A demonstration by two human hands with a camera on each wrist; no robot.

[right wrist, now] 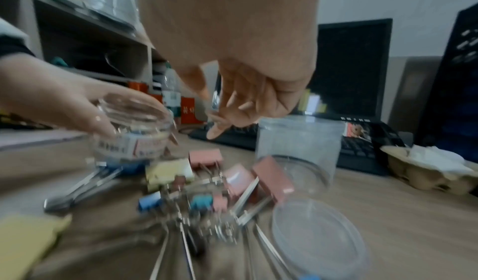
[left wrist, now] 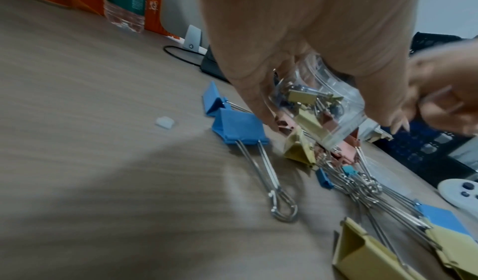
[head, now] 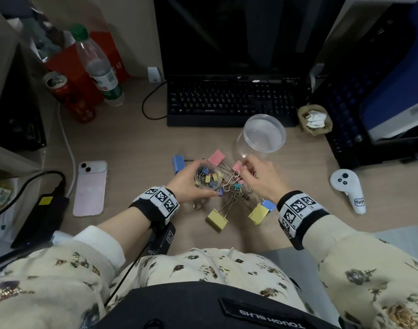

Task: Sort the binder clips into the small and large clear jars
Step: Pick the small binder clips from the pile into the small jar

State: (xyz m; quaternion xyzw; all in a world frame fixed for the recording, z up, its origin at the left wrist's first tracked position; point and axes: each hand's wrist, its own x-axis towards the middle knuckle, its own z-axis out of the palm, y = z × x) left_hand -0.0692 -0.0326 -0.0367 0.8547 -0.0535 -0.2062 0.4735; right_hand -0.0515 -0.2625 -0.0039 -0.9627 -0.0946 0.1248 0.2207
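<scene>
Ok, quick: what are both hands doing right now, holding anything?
Left hand: grips the small clear jar, which has small clips in it.
Right hand: open, fingers loosely extended above the clip pile, holding nothing visible.

The small jar point(head: 208, 177) is clear and open-topped, lifted off the desk above the pile of clips, with several small clips in blue, yellow and pink inside it. The large jar point(head: 260, 136) is clear, open and empty, standing upright on the desk just behind the pile. Its clear lid point(right wrist: 319, 233) lies flat beside the clips. The pile point(head: 229, 186) is a tangle of large pink, blue and yellow clips with long silver handles, mixed with a few small blue, teal and pink ones; two large yellow clips point(head: 216, 220) lie at its near edge.
</scene>
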